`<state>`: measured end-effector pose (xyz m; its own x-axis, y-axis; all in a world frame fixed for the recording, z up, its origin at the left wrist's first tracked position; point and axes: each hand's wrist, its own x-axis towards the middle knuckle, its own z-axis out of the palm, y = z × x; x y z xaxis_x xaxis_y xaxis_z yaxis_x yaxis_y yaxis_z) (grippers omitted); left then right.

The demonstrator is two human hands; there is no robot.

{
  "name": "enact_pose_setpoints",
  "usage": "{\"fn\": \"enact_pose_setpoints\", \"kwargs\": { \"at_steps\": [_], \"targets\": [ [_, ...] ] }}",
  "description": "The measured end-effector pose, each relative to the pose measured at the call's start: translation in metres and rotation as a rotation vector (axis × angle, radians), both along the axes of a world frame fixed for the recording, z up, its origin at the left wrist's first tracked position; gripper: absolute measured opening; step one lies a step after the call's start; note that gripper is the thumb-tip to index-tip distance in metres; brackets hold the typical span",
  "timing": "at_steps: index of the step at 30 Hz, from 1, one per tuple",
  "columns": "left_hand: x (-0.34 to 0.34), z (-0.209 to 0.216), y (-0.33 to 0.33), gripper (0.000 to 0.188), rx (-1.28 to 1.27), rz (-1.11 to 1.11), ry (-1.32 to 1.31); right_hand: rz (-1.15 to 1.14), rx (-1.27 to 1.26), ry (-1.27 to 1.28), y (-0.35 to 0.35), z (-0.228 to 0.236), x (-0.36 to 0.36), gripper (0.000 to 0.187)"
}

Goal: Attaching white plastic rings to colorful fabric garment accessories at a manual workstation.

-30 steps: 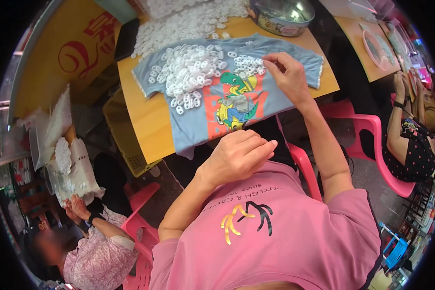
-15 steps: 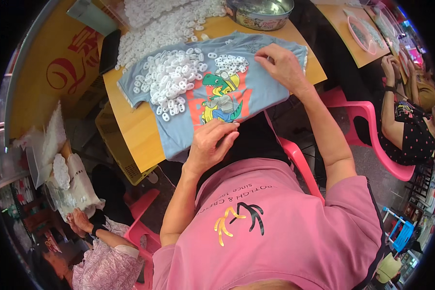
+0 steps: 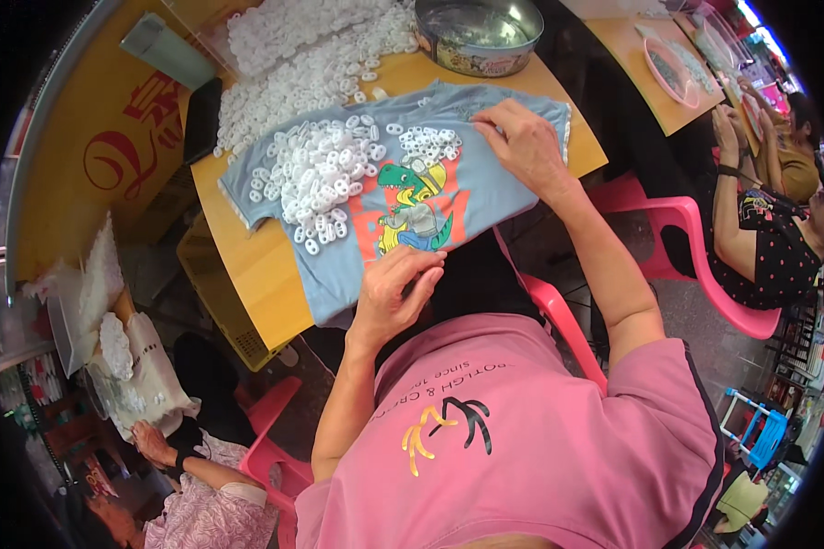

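Observation:
A blue-grey T-shirt (image 3: 325, 284) with a cartoon dinosaur print is spread over the table. On its left part lies a heap of white oval plastic pieces with two holes (image 3: 316, 178). A smaller cluster of such white pieces (image 3: 430, 145) sits above the print. At the shirt's near edge, my left hand (image 3: 395, 291) is closed with bent fingers; whatever it holds is hidden. My right hand (image 3: 522, 151) is closed in a pinch above the shirt's right part, beside a scatter of tiny dark bits (image 3: 476, 112). What sits between its fingertips is too small to tell.
A large mass of white pieces (image 3: 311, 55) covers the table's far side, beside a round metal tin (image 3: 479, 59). A dark phone-like slab (image 3: 203, 121) and a pale box (image 3: 169, 50) are at far left. People sit at both sides; a pink chair (image 3: 696, 238) stands right.
The view has shifted slightly, so the table sits a little lower and further left. Both hands keep nearly the same places over the shirt. The heaps look the same.

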<state>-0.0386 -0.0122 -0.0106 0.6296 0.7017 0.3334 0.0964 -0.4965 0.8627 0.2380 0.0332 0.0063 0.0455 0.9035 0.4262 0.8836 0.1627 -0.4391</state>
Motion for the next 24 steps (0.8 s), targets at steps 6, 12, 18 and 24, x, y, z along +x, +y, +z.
{"fn": "enact_pose_setpoints", "kwargs": {
  "at_steps": [6, 12, 18, 24],
  "targets": [
    [0.002, -0.002, 0.003, 0.016, 0.01, -0.022, -0.055, -0.075, -0.038, -0.063, 0.005, 0.001, 0.004, 0.014],
    [0.001, -0.001, 0.002, 0.017, -0.003, -0.024, -0.036, 0.016, -0.029, -0.11, 0.01, 0.003, 0.0, 0.014],
    [0.001, -0.003, 0.004, 0.013, 0.033, -0.026, -0.062, 0.093, -0.092, -0.011, 0.013, 0.012, -0.011, 0.016],
    [0.002, -0.004, 0.005, 0.014, 0.075, -0.031, -0.071, 0.143, -0.119, -0.044, 0.015, 0.004, -0.015, 0.018]
  ]
}}
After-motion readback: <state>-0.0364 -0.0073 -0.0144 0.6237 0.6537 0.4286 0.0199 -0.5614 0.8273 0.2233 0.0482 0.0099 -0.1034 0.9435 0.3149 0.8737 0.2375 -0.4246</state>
